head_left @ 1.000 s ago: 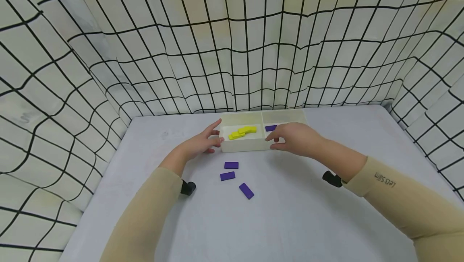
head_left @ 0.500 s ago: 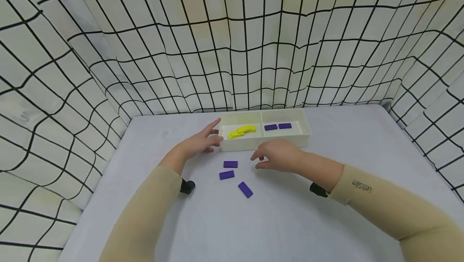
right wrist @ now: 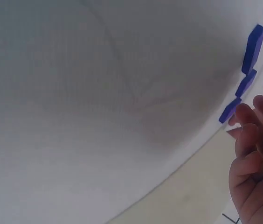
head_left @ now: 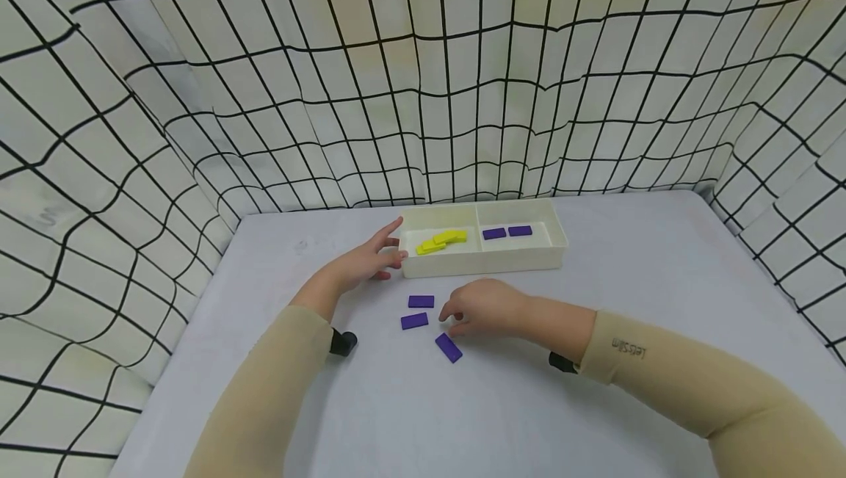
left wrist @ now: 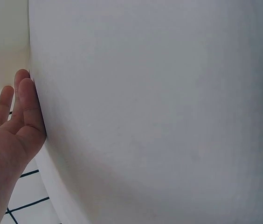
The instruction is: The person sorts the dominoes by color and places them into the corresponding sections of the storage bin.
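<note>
My left hand (head_left: 362, 261) rests against the left end of a white two-compartment box (head_left: 489, 263), its fingers spread and extended. Yellow blocks (head_left: 452, 236) overlap in the box's left compartment, and two purple blocks (head_left: 520, 230) lie in the right one. Over the table in front of the box, my right hand (head_left: 487, 307) holds nothing, its fingers loosely bent. Close to its fingertips lie a tilted purple block (head_left: 449, 347), a second purple block (head_left: 414, 321) and a third purple block (head_left: 421, 302). In the right wrist view these blocks stand just beyond the fingers (right wrist: 247, 135).
A white-covered table (head_left: 370, 412) carries everything. Black netting (head_left: 449, 96) over pale walls rises behind the box and on both sides. A dark wrist-worn device (head_left: 343, 343) sticks out from the left sleeve.
My right hand has moved from the box's right compartment toward me and to the left, down to the loose purple blocks. The left hand has stayed at the box.
</note>
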The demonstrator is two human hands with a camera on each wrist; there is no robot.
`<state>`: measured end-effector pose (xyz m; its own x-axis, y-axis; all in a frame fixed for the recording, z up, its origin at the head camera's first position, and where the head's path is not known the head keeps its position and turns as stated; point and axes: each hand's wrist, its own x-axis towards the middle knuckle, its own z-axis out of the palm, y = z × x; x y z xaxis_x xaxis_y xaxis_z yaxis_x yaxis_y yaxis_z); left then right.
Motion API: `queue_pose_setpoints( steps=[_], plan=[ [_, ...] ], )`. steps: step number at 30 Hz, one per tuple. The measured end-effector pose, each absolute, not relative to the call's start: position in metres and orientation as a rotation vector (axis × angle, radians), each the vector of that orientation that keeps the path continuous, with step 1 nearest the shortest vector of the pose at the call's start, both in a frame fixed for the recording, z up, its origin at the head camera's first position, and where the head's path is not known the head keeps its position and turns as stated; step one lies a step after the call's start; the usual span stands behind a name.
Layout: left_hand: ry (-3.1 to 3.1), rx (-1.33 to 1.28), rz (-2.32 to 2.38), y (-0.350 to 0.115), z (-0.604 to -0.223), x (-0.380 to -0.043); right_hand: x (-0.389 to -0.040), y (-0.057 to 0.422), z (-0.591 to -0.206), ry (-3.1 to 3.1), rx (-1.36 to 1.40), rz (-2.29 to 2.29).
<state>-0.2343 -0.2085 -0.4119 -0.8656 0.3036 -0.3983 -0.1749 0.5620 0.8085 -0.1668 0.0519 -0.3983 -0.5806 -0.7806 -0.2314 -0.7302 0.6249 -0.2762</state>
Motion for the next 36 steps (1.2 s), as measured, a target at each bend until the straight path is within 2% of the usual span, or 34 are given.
queue_pose_setpoints(
  steps=[14, 36],
  plan=[
    [2.278, 0.092, 1.259, -0.208, -0.408, -0.233, -0.158, 0.041, -0.411, 2.477, -1.234, -0.149],
    [2.272, 0.097, 1.269, -0.209, -0.413, -0.235, -0.154, 0.043, -0.406, 2.46, -1.226, -0.108]
  ],
)
